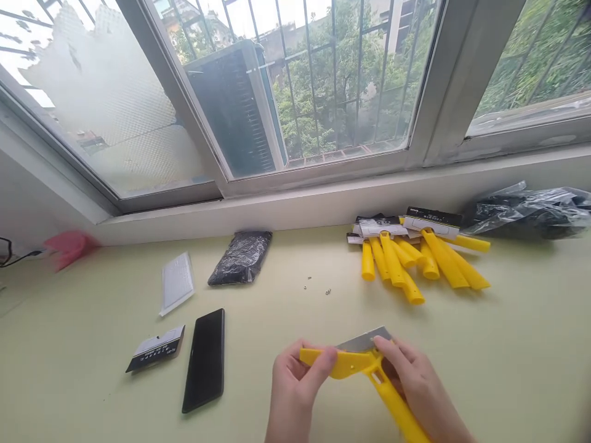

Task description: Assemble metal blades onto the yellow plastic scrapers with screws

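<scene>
Low in the view, both hands hold a yellow scraper (399, 409) with a grey metal blade (362, 340). My left hand (295, 381) is closed, pinching the yellow plate (347, 364) along the blade between thumb and fingers. My right hand (418, 372) grips the scraper near its head; its thumb presses on the blade's right end, while its other fingers are mostly hidden behind. The long yellow handle slants down to the right, past the bottom edge of the picture. Beyond the hands, a few small metal screws (328, 291) lie on the table.
Several yellow scraper handles (392, 261) with card labels lie at back right, beside a clear bag of black items (530, 212). To the left are a phone (204, 362), a printed card (156, 349), a white packet (177, 283) and a black wrapped package (241, 257).
</scene>
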The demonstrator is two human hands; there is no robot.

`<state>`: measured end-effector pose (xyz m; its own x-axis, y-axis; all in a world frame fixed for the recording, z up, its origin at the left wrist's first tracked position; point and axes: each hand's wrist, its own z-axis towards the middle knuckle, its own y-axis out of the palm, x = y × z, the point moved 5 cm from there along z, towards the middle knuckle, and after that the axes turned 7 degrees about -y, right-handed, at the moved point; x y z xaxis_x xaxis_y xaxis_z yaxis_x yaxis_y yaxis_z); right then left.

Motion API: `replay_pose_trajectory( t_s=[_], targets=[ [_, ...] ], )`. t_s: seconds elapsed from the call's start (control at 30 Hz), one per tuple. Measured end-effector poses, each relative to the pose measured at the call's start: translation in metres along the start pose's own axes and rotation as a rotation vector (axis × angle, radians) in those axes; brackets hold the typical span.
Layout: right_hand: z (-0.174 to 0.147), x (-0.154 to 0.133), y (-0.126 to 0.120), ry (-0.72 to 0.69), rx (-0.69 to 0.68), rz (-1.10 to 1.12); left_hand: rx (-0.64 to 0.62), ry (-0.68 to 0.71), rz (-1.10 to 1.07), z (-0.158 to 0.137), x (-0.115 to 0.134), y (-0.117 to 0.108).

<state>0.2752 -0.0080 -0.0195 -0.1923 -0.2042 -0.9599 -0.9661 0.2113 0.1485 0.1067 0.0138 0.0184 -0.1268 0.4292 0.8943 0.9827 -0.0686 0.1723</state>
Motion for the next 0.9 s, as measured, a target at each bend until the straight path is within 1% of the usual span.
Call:
replay_pose_trajectory(
  t_s=[0.13,0.2,0.33,0.43,0.5,0.6,0.73,0.8,0.9],
  targets=[
    [-0.012,0.0,0.009,0.012,-0.022,0.119,0.15,0.024,-0.036,0.001,-0.018,0.0],
    [-0.015,0.002,0.01,0.02,-0.017,0.16,0.183,0.044,-0.02,0.003,-0.028,0.0],
    [-0.016,0.005,0.011,0.01,-0.009,0.194,0.188,0.067,0.008,0.003,-0.039,0.0],
    [-0.018,0.002,0.012,-0.017,-0.001,0.187,0.203,0.084,0.037,0.001,-0.036,0.0],
    [-0.019,-0.001,0.013,-0.034,0.002,0.17,0.191,0.103,0.046,0.0,-0.033,0.001],
    [-0.02,-0.006,0.014,-0.061,-0.002,0.15,0.141,0.159,0.074,0.0,-0.029,0.004],
    [-0.02,-0.009,0.015,-0.082,-0.021,0.135,0.15,0.235,0.167,-0.001,-0.026,0.003],
    [-0.021,-0.009,0.015,-0.086,-0.037,0.126,0.144,0.241,0.189,-0.001,-0.026,0.003],
    [-0.02,-0.008,0.016,-0.096,-0.076,0.109,0.098,0.217,0.151,0.001,-0.026,0.006]
  ],
)
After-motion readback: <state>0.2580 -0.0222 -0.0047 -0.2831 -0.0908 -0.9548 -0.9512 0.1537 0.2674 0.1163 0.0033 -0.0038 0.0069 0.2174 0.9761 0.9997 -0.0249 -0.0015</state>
